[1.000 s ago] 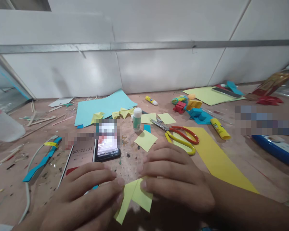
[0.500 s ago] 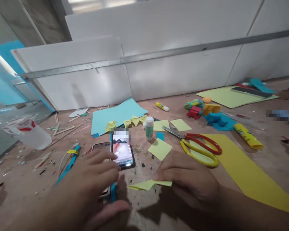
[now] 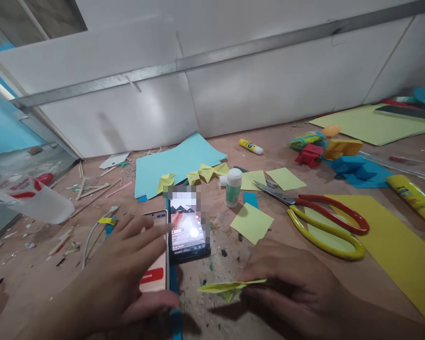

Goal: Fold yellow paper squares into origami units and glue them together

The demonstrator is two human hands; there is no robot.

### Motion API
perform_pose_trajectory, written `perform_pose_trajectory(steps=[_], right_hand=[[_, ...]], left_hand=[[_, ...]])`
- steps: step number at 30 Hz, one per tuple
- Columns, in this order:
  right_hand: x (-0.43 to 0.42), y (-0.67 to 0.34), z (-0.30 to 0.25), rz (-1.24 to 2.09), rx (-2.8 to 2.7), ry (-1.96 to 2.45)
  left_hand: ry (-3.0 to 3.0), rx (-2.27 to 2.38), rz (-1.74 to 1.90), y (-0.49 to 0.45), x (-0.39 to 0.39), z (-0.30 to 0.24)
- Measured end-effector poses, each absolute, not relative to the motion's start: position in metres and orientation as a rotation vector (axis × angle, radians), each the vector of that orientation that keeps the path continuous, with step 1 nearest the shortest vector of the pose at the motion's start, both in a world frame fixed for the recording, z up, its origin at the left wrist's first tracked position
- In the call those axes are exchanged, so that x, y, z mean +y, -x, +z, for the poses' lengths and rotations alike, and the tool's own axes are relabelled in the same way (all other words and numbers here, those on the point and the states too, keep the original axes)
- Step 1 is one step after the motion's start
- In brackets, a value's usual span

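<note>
My right hand (image 3: 293, 278) pinches a folded piece of yellow paper (image 3: 221, 287) between thumb and fingers, low in front of me. My left hand (image 3: 131, 259) is open, fingers spread above a white-edged phone (image 3: 157, 274) that it partly covers; whether it touches the screen I cannot tell. Beside that phone a dark phone (image 3: 187, 231) lies with its screen lit, showing a picture with a hand in it. Behind the phones sit several folded yellow paper pieces (image 3: 206, 173). A white-capped glue stick (image 3: 233, 189) stands upright near square yellow paper sheets (image 3: 251, 223).
Scissors (image 3: 326, 236) with red and yellow handles lie on yellow paper (image 3: 386, 255) at the right. Light blue sheets (image 3: 173, 163) rest near the white panel. A plastic bottle (image 3: 38, 198) lies at the left by scattered sticks. Folded paper shapes (image 3: 343, 148) and a yellow tube (image 3: 412, 198) are farther right.
The view has shifted and come closer to the table. My left hand has drawn back a little from the dark phone. The folded yellow paper has turned in my right hand, showing a pointed flap below.
</note>
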State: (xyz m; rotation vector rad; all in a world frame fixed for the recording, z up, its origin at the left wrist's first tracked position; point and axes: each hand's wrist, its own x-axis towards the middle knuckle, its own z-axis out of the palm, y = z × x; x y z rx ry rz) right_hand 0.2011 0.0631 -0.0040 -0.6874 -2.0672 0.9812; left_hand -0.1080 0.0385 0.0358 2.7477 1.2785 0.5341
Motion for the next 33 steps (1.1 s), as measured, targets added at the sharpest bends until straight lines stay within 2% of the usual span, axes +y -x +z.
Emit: perform_pose_trajectory(steps=[4, 7, 23, 33], right_hand=[[0.064, -0.202, -0.005, 1.018, -2.063, 0.755], [0.065, -0.202, -0.008, 1.038, -2.054, 0.75], [0.07, -0.203, -0.027, 0.912, -2.013, 0.708], [0.07, -0.202, -0.02, 0.89, -2.017, 0.729]], left_hand=[[-2.699, 1.5, 0.331, 0.117, 0.052, 0.034], [-2.657, 1.499, 0.176, 0.119, 0.057, 0.03], [-2.688, 1.38, 0.216, 0.118, 0.059, 0.023], [-2.737, 1.359, 0.031, 0.122, 0.059, 0.029]])
